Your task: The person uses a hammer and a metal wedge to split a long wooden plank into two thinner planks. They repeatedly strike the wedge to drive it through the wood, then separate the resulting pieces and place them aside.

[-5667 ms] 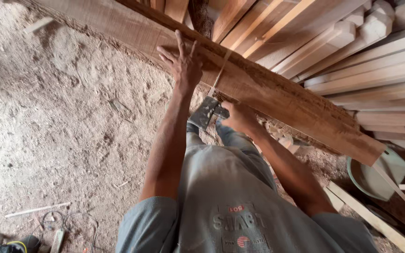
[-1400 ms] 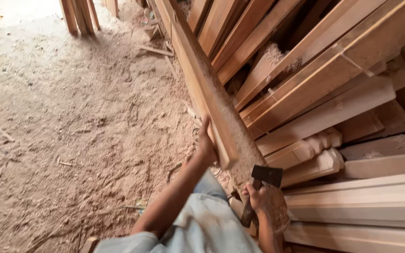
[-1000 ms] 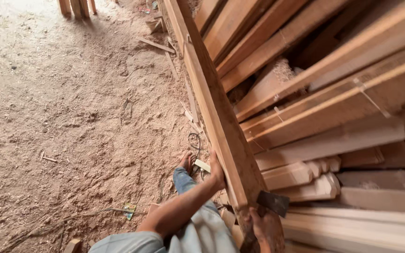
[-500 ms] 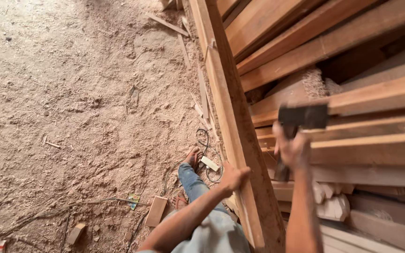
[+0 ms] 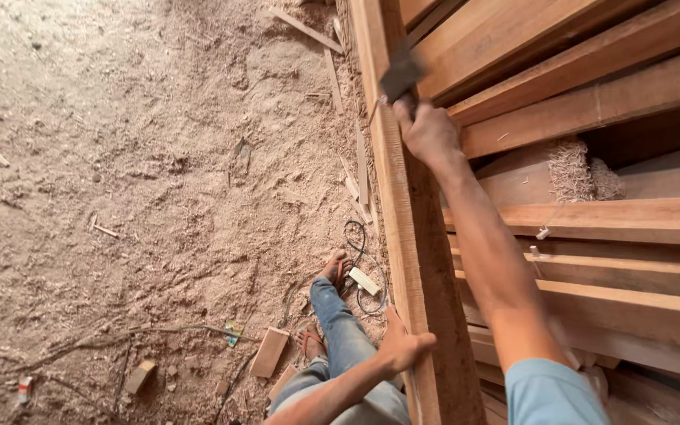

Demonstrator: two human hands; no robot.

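Observation:
A long rough wooden plank (image 5: 407,205) stands on edge and runs from the bottom of the view up to the top. My left hand (image 5: 401,346) grips its near lower edge, thumb on top. My right hand (image 5: 428,130) is stretched far up the plank and is shut on the handle of a dark-headed hammer (image 5: 400,77), whose head is at the plank's top face. My jeans-clad leg and sandalled foot (image 5: 334,269) stand on the sawdust left of the plank.
Stacked timber boards (image 5: 607,157) fill the right side, with a wad of wood shavings (image 5: 580,169) between them. The floor is sawdust with offcut blocks (image 5: 268,352), thin strips (image 5: 303,29) and a looped cable (image 5: 362,275).
My right hand has swung the hammer from low beside me up and forward along the plank. My left hand has slid down the plank's edge as the view tilted.

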